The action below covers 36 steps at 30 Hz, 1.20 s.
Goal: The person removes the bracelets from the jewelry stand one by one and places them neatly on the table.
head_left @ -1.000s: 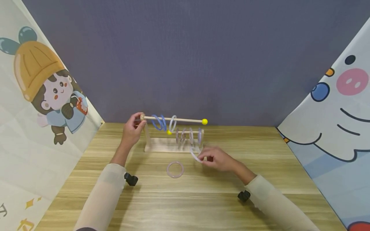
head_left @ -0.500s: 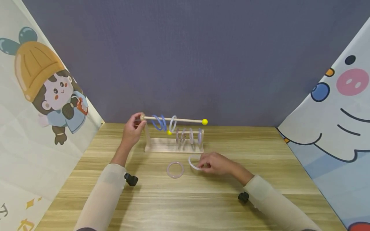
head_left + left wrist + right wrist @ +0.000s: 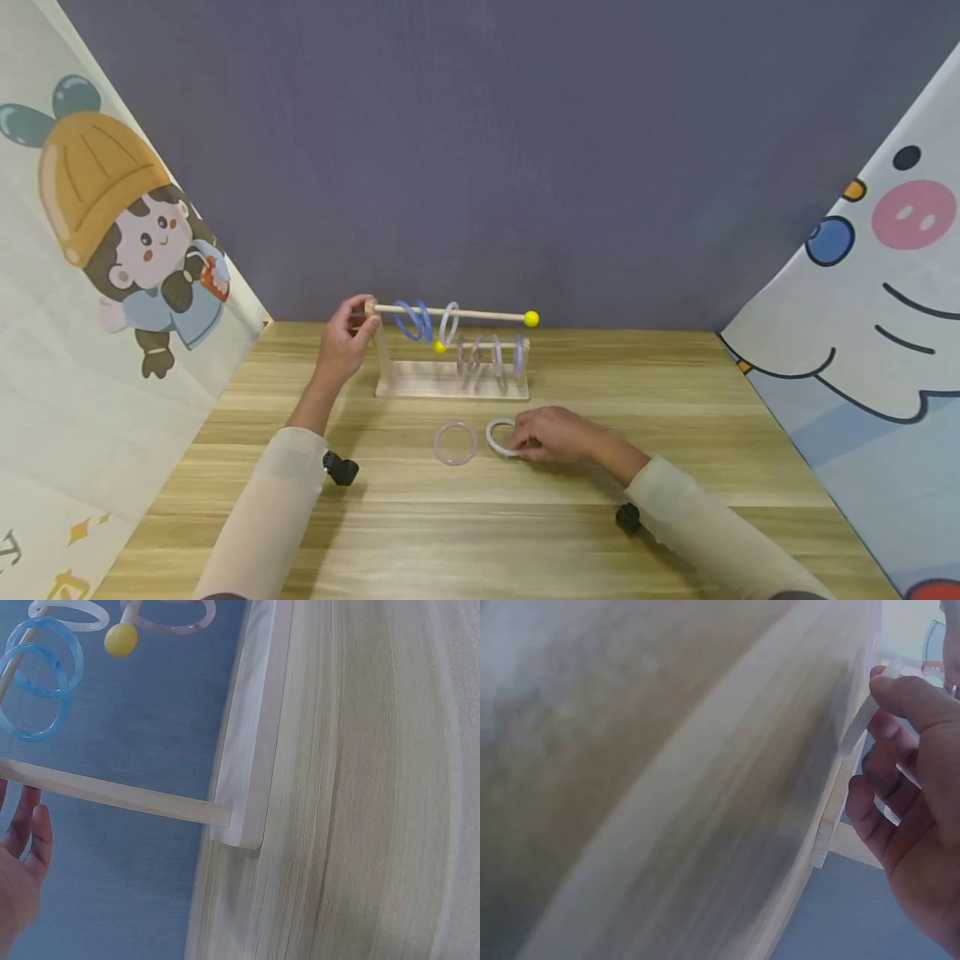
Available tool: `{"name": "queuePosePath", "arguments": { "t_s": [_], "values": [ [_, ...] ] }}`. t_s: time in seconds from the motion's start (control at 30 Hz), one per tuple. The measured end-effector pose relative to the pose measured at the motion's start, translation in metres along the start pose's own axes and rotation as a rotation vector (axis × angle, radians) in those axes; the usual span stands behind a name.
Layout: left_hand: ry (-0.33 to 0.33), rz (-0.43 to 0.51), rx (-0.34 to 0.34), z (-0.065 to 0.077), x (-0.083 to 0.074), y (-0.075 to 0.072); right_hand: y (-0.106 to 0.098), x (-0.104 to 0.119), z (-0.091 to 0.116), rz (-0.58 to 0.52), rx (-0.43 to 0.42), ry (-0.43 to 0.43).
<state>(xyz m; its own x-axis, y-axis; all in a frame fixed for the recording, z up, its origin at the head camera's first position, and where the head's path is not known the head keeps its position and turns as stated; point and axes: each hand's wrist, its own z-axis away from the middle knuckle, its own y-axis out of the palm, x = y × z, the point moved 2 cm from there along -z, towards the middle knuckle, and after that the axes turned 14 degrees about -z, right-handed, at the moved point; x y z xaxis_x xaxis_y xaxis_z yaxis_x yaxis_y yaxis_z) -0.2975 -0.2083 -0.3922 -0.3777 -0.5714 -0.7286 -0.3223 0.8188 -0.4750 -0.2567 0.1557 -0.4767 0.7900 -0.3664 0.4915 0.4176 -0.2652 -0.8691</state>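
A wooden bangle stand has two rods tipped with yellow balls. My left hand grips the top of its left post, thumb in front. Two blue bangles and a whitish bangle hang on the upper rod. Several pale pinkish and lilac bangles hang on the lower rod. In front of the stand, my right hand pinches a white bangle between thumb and fingers, low over the table; the right wrist view shows its edge under the thumb.
A pale pink bangle lies flat on the wood-grain table, left of the white one. A dark grey panel rises behind the table, with cartoon-printed sheets at both sides.
My right hand has moved toward the front with the white bangle, away from the stand's right end and down to the table, where the bangle now looks flatter. The left hand stays put.
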Motion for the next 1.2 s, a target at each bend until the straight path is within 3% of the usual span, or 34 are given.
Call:
{"name": "queuePosePath", "arguments": {
  "t_s": [0.4,1.07,1.2],
  "values": [
    [0.007,0.002,-0.003,-0.0009,0.0002,0.0006,0.0074,-0.0059,-0.0039,0.054,0.024,-0.042],
    [-0.002,-0.010,-0.004,0.0002,-0.0010,0.0000,0.0081,-0.0044,-0.0052,-0.006,0.039,0.017],
    [-0.006,-0.013,-0.001,0.0004,-0.0005,0.0001,0.0020,-0.0040,-0.0058,-0.027,0.003,0.035]
  ]
}}
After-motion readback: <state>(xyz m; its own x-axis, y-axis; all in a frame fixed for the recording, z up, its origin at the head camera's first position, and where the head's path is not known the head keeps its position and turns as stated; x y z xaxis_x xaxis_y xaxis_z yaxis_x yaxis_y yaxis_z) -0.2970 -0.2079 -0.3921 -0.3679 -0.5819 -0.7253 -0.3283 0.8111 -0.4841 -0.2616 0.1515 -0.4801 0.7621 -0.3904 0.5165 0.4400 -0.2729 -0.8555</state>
